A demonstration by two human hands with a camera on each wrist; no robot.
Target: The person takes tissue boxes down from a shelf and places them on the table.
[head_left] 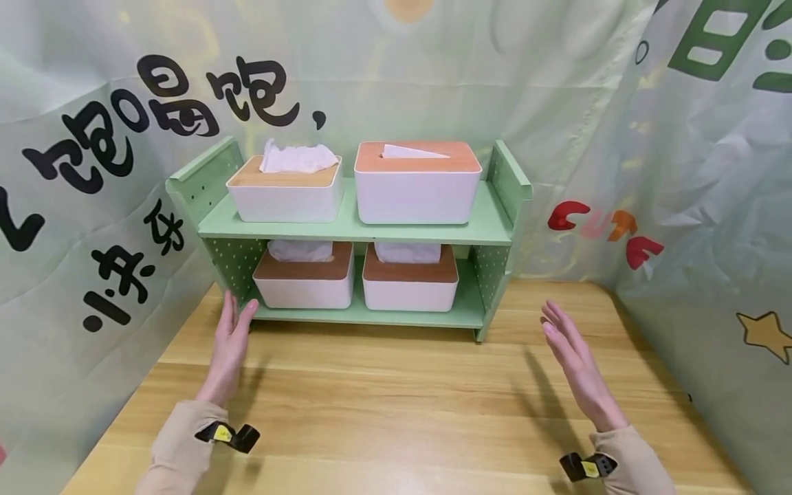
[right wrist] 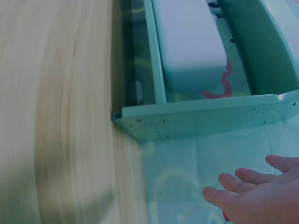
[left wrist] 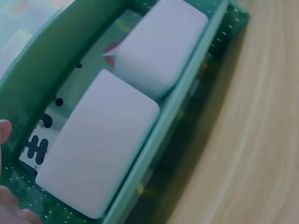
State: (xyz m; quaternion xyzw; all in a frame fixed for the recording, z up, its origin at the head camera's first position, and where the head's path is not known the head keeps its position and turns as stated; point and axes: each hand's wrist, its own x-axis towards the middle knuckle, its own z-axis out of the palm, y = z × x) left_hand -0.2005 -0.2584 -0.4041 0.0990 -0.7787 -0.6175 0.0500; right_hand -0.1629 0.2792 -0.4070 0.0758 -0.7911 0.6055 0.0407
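Note:
A green two-tier shelf [head_left: 371,316] stands at the back of the table, with tissue boxes on both levels. Up top are a white box with a light wooden lid [head_left: 284,203] and a larger one with an orange-brown lid [head_left: 417,196]. Below sit two boxes with darker brown lids, the left box [head_left: 303,292] and the right box [head_left: 410,294]. By the shelf's lower left side is my left hand [head_left: 225,350], fingers extended; whether it touches the panel I cannot tell. My right hand [head_left: 581,368] hovers apart from the shelf's right side, fingers extended, holding nothing.
A wooden table [head_left: 383,405] spreads in front of the shelf. Printed cloth [head_left: 433,82] hangs behind and along both sides, close to the table edges. Each wrist wears a small black camera, the left camera [head_left: 244,438] and the right camera [head_left: 575,467].

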